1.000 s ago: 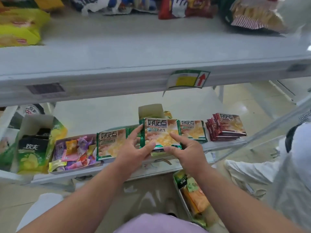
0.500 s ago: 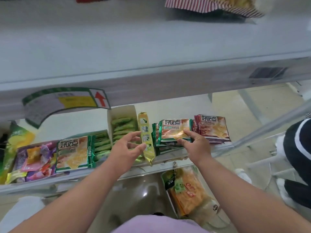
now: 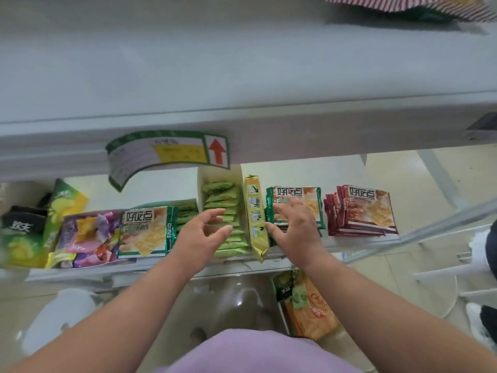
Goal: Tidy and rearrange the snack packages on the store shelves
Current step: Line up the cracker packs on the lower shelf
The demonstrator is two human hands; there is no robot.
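Right of frame centre, the right hand (image 3: 293, 230) lies flat, fingers straight, on the green cracker stack (image 3: 309, 203); the left hand (image 3: 200, 235) hovers loosely spread, holding nothing, lower left of it.

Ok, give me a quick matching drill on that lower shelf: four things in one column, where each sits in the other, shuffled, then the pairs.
Things:
1. red packs
2. candy bag
3. yellow pack
4. green sachets

Places:
A. in the open white box, under the left hand
B. on edge between the box and the green-edged stack
C. stacked at the right end of the row
D. left of the green-edged pack that lies by itself

Pairs: 1-C, 2-D, 3-B, 4-A
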